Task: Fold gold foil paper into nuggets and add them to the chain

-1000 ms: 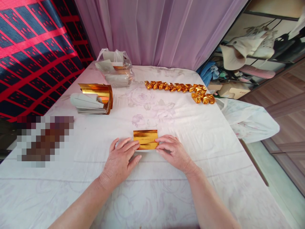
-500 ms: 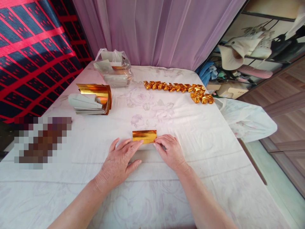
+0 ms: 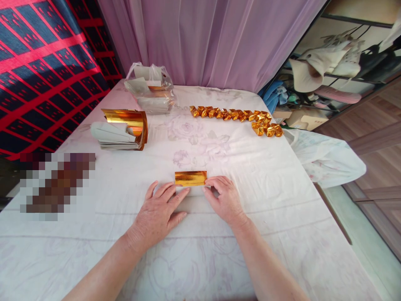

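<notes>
A strip of gold foil paper [image 3: 191, 177] lies on the table in front of me, with a crease line along its near edge. My left hand [image 3: 159, 209] rests palm down with its fingers spread, the fingertips at the near left edge of the strip. At the strip's near right corner, my right hand [image 3: 224, 198] has its fingers bent together and the fingertips on the paper, the thumb just below. Farther back runs a row of folded gold foil pieces [image 3: 230, 114], with several more at its right end.
A stack of gold and white paper sheets [image 3: 122, 142] stands at the left, bent upward. Behind it sits a clear plastic bag [image 3: 150, 90] of paper. A blurred patch [image 3: 59, 186] covers something at the left edge. Shelves with hats [image 3: 308, 71] and a white bag [image 3: 332, 161] are at the right.
The gold strip's near edge looks folded over, so it shows narrower. My left fingertips have slid slightly toward me, off the paper's face. The right hand stays at the corner.
</notes>
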{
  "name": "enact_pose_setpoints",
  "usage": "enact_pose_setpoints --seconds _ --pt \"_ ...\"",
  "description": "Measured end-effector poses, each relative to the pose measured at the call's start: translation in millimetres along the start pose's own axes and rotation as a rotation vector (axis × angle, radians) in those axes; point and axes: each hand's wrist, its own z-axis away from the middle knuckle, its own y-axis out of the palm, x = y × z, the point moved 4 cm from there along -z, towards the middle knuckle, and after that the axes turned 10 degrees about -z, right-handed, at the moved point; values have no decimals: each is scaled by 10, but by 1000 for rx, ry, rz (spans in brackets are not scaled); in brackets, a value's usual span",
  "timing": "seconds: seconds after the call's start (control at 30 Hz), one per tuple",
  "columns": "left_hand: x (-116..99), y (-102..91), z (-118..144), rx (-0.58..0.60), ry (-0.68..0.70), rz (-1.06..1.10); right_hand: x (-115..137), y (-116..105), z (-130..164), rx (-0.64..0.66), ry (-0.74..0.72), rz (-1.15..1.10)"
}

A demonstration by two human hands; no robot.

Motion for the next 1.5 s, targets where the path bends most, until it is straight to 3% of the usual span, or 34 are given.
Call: enact_pose_setpoints --seconds 0.3,0.47,0.7,1.5 --pt "-16 -54 -18 -88 -10 13 -2 45 -14 13 44 74" --pt "-145 -110 -1 -161 -26 -75 22 55 -24 12 58 133" --pt "-391 -29 11 -159 112 -104 27 58 -24 -7 42 161" --pt "-353 140 31 -105 114 -180 28 69 -13 -18 42 156"
